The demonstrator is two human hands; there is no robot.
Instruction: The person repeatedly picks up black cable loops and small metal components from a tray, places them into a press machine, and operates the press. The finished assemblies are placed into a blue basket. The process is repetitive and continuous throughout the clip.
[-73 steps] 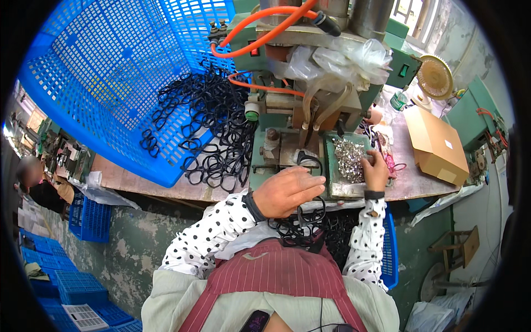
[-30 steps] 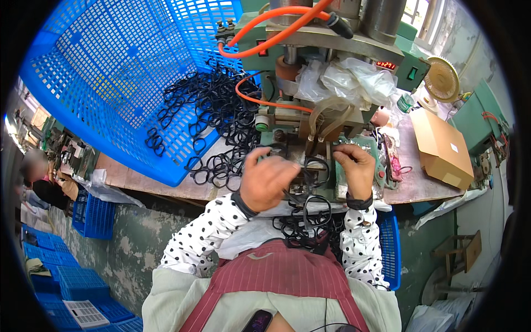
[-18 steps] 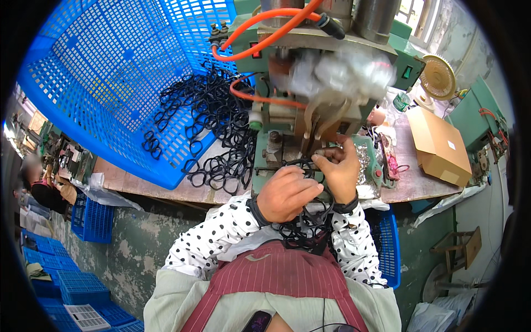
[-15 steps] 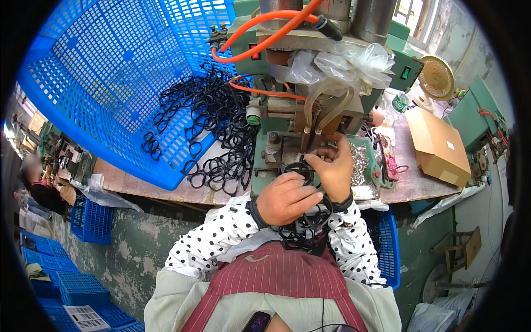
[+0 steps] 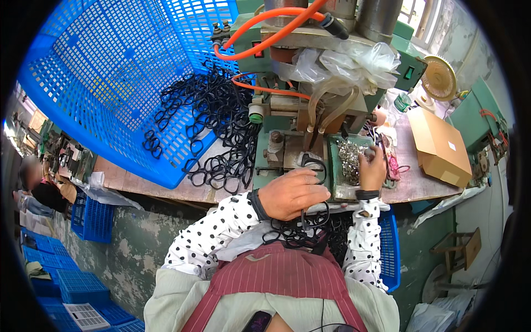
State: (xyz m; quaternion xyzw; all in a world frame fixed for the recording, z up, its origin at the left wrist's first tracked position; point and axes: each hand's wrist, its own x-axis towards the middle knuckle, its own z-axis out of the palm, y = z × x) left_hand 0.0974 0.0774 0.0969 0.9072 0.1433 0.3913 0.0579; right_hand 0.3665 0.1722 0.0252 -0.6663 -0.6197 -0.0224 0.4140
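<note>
My left hand (image 5: pixel 293 195) is closed around a black eyeglass frame (image 5: pixel 315 164). One rim sticks out beyond the fingers toward the green press (image 5: pixel 276 146), and the other hangs on the near side of the hand. Above that rim stand the press's narrow metal tips (image 5: pixel 314 138), apart from it. At the right, my right hand (image 5: pixel 374 170) is over the edge of a green tray (image 5: pixel 331 180) of small shiny metal parts (image 5: pixel 348 160). Its fingertips are pinched together; whatever they hold is too small to make out. More black eyeglass frames (image 5: pixel 338 231) lie in my lap.
A tilted blue basket (image 5: pixel 105 133) spills a heap of black eyeglass frames (image 5: pixel 213 122) onto the bench at left. Orange hoses (image 5: pixel 249 50) loop over the press. An open cardboard box (image 5: pixel 440 146) and a fan (image 5: pixel 438 77) stand at right. Another blue basket (image 5: pixel 390 249) is below.
My right hand has left the eyeglass frame by the press and moved right to the metal parts. My left hand has stayed near the press, still holding the eyeglass frame.
</note>
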